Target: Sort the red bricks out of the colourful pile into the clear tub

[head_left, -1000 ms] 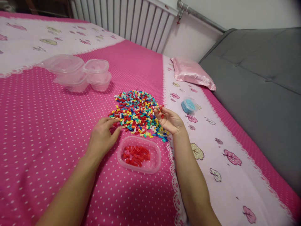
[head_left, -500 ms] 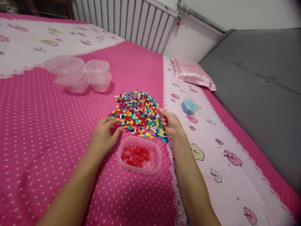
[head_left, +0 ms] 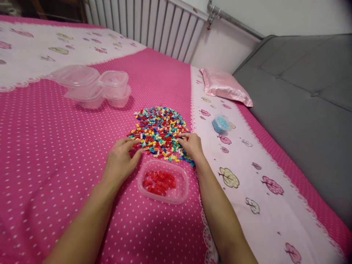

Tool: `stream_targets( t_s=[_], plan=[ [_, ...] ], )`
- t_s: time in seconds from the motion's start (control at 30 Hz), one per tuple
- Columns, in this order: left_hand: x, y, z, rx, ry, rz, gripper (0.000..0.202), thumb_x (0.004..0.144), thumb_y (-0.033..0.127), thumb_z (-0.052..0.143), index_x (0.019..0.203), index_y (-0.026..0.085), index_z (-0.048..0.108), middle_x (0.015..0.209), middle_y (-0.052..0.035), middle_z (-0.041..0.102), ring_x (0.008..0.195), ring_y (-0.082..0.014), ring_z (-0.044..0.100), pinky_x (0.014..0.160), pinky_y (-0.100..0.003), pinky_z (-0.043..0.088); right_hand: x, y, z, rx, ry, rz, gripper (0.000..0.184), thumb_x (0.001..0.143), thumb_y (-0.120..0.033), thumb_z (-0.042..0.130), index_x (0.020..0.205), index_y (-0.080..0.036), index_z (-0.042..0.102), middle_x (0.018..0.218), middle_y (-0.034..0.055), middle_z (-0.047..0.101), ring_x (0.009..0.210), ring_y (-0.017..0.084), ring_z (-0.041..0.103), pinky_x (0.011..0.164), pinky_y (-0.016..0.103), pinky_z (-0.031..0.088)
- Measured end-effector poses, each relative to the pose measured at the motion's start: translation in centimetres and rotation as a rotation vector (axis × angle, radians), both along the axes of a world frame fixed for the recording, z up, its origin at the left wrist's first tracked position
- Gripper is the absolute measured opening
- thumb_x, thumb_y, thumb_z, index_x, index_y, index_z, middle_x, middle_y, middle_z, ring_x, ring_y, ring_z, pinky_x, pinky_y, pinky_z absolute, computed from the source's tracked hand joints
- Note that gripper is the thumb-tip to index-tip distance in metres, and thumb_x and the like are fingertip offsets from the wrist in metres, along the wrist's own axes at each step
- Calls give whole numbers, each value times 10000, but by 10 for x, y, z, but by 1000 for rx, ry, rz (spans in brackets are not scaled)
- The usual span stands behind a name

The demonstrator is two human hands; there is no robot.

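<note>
A heap of small toy building bricks point(head_left: 159, 128) in red, yellow, blue, green and white lies on the pink dotted bedspread. My left hand point(head_left: 121, 157) rests at the heap's left edge, thumb and fingers apart, with nothing visible in it. On the right side of the heap, my right hand point(head_left: 191, 146) reaches in with its fingertips among the bricks; whether a brick is between them is too small to make out. In front of the heap stands a clear plastic container point(head_left: 183, 196), with red bricks point(head_left: 159, 182) inside.
Several clear plastic containers point(head_left: 82, 91) are stacked to the left behind the heap. A small tub of light-blue pieces point(head_left: 220, 124) sits on the right, near a pink satin pillow point(head_left: 225, 86). A grey padded headboard point(head_left: 299, 84) and a white radiator point(head_left: 143, 25) border the bed.
My right hand has moved left and slightly down, from the heap's right edge onto the bricks. The left hand and the containers have stayed where they were.
</note>
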State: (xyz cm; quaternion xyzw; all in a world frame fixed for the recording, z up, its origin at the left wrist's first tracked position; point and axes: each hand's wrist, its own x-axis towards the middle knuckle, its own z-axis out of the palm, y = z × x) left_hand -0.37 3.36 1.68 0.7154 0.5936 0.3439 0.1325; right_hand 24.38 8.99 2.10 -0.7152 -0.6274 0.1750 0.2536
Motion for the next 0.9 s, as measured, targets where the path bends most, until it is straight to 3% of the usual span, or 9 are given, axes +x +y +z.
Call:
stream_targets(
  t_s=[0.3, 0.53, 0.9],
  plan=[
    [1, 0, 0, 4, -8, 3, 407, 818, 407, 481, 1038, 133, 685, 954, -97, 643, 783, -219, 622, 808, -379, 511, -2, -2, 3, 31, -68, -4, 264, 799, -383, 606, 957, -236, 759, 638, -5, 635, 633, 151, 559, 617, 255, 375],
    [0, -1, 1, 2, -5, -2, 434, 816, 406, 481, 1047, 100, 684, 950, -110, 642, 753, -211, 616, 806, -376, 509, 0, -2, 3, 71, 57, -18, 266, 755, -389, 634, 902, -207, 762, 538, -37, 547, 560, 132, 504, 569, 244, 336],
    [0, 0, -1, 8, -2, 6, 383, 817, 407, 490, 1030, 155, 683, 965, -89, 646, 800, -217, 625, 820, -374, 510, 2, -1, 1, 150, 227, -36, 306, 701, -411, 644, 870, -176, 743, 504, -58, 477, 509, 115, 438, 544, 245, 312]
  ],
)
